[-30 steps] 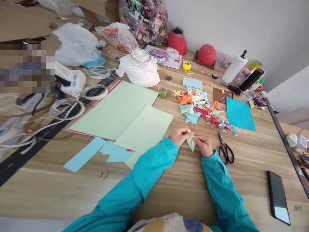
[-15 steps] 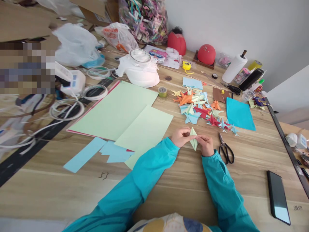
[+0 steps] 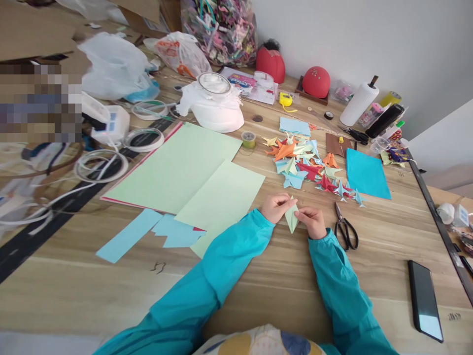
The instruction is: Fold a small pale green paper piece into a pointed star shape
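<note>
A small pale-green folded paper [image 3: 291,220], diamond-shaped with a crease down its middle, is held between my two hands above the wooden table. My left hand [image 3: 274,207] pinches its upper left part with thumb and fingers. On the other side, my right hand [image 3: 311,220] grips the right edge with thumb and fingertips. Just beyond them lies a heap of folded paper cranes [image 3: 310,171] in orange, red, blue, yellow and green. Black-handled scissors [image 3: 346,231] rest to the right of my right hand.
Large green sheets [image 3: 177,162] and blue paper pieces [image 3: 129,236] lie to the left. A bright blue sheet [image 3: 368,173] sits right of the cranes, a phone [image 3: 424,301] at the near right. Farther back are a thread spool [image 3: 249,140], a yellow tape measure [image 3: 285,99] and coiled cables [image 3: 100,166].
The folded paper has shifted slightly left and its upper part is now more covered by my left fingers. My right fingertips have moved a little left and down along its edge.
</note>
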The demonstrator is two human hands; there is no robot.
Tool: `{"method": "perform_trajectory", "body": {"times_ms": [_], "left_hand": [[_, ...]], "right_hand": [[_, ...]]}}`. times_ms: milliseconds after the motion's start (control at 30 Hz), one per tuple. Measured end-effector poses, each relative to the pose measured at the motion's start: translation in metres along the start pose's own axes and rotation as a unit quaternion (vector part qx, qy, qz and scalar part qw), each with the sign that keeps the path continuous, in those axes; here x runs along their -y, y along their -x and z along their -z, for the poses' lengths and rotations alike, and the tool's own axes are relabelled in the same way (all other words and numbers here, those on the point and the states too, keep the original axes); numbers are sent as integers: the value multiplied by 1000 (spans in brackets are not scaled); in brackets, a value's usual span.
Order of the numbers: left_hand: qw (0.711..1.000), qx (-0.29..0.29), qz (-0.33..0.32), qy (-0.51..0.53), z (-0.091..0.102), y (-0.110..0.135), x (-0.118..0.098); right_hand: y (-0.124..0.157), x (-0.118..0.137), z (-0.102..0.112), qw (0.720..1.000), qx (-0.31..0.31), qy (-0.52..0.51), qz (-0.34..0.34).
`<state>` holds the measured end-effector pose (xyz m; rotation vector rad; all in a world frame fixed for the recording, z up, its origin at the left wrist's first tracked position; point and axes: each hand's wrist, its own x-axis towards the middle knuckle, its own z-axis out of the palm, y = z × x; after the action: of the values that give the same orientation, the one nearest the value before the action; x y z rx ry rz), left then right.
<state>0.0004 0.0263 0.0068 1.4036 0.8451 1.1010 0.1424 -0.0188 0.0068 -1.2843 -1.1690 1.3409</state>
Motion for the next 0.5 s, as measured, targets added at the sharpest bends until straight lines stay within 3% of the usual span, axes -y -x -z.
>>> {"method": "perform_trajectory", "body": {"times_ms": [100,333,500], "left_hand": [[1000,-22,9,21,0,0,0],[999,-6,6,35,3,0,-3],[999,6,4,40,2,-1,-5]], "right_hand": [[0,1,-1,1000,4,-1,1],[1,4,-1,1000,23,4,2],[-1,0,0,999,-8,-33,5]]}}
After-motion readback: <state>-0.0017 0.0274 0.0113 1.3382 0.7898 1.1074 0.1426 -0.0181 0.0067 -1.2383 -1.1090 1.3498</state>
